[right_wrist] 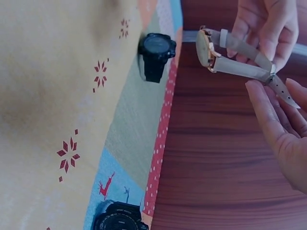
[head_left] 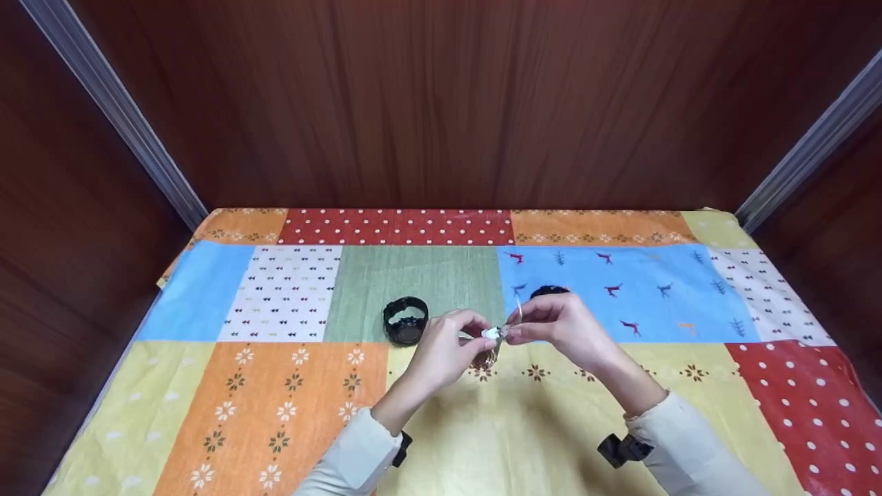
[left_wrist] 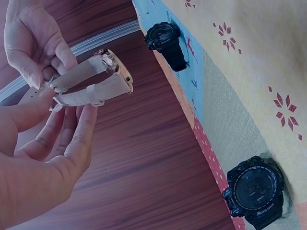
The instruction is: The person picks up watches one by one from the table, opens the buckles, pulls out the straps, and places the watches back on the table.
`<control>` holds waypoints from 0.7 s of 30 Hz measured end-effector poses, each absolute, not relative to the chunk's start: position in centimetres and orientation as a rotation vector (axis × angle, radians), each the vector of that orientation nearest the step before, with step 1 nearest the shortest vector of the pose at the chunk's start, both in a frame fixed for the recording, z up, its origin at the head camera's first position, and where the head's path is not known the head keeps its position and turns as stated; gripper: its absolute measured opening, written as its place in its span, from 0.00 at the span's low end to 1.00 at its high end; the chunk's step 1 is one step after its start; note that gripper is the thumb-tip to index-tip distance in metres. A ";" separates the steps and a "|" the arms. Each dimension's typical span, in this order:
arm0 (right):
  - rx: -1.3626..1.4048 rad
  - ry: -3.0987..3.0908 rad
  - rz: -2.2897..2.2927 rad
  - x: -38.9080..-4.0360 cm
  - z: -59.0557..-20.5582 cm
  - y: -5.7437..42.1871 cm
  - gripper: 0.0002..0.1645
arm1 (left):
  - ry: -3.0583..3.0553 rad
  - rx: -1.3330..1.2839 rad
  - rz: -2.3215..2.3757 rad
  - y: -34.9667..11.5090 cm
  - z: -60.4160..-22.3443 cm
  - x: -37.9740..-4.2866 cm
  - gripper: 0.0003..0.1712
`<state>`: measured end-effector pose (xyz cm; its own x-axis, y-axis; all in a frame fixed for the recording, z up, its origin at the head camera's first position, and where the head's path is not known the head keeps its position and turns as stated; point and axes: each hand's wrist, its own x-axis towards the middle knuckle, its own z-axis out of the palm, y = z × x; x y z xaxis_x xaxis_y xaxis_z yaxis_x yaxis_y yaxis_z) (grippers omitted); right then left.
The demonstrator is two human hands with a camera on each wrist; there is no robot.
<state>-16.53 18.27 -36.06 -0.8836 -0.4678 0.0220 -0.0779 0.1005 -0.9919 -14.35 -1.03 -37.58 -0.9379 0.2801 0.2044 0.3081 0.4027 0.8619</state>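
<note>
Both hands are on one wristwatch point(left_wrist: 123, 76) with a pale strap and a rose-gold case, held up off the cloth. My left hand point(head_left: 444, 344) pinches one band of the strap close to the buckle point(right_wrist: 272, 72). Just across from it, my right hand point(head_left: 561, 327) holds the strap's pointed, holed tail point(right_wrist: 285, 96) between thumb and fingers. The tail passes through the buckle, so the strap makes a loop. In the head view the case hangs below the fingers, partly hidden by the left hand.
A black sport watch point(head_left: 406, 324) stands on the cloth beside my left hand. Another black watch point(left_wrist: 163, 38) lies beyond my right hand, mostly covered by it in the head view. A patchwork cloth point(head_left: 289, 413) covers the table, with brown wooden panels point(head_left: 441, 103) behind.
</note>
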 end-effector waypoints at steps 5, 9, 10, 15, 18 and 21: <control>-0.560 2.093 -1.847 -16.5 -36.0 18.2 0.13 | -2.576 -0.567 -1.596 -1.0 -37.6 -14.3 0.04; -0.577 2.116 -1.828 -16.5 -36.0 18.3 0.12 | -2.571 -0.586 -1.553 -1.0 -37.6 -14.3 0.03; -0.577 2.119 -1.824 -16.4 -36.0 18.3 0.12 | -2.572 -0.591 -1.540 -1.0 -37.7 -14.3 0.03; -0.578 2.129 -1.815 -16.4 -36.0 18.4 0.11 | -2.578 -0.603 -1.499 -1.0 -37.7 -14.3 0.03; -0.566 2.145 -1.812 -16.4 -36.0 18.3 0.12 | -2.587 -0.601 -1.468 -1.1 -37.6 -14.2 0.03; -0.563 2.171 -1.806 -16.4 -36.0 18.3 0.12 | -2.589 -0.601 -1.447 -1.1 -37.7 -14.2 0.04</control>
<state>-16.42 18.27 -35.97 -0.8908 -0.4520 0.0459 -0.1274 0.1517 -0.9802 -14.23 -1.06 -37.71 -0.9146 0.2836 0.2881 0.3940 0.4657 0.7924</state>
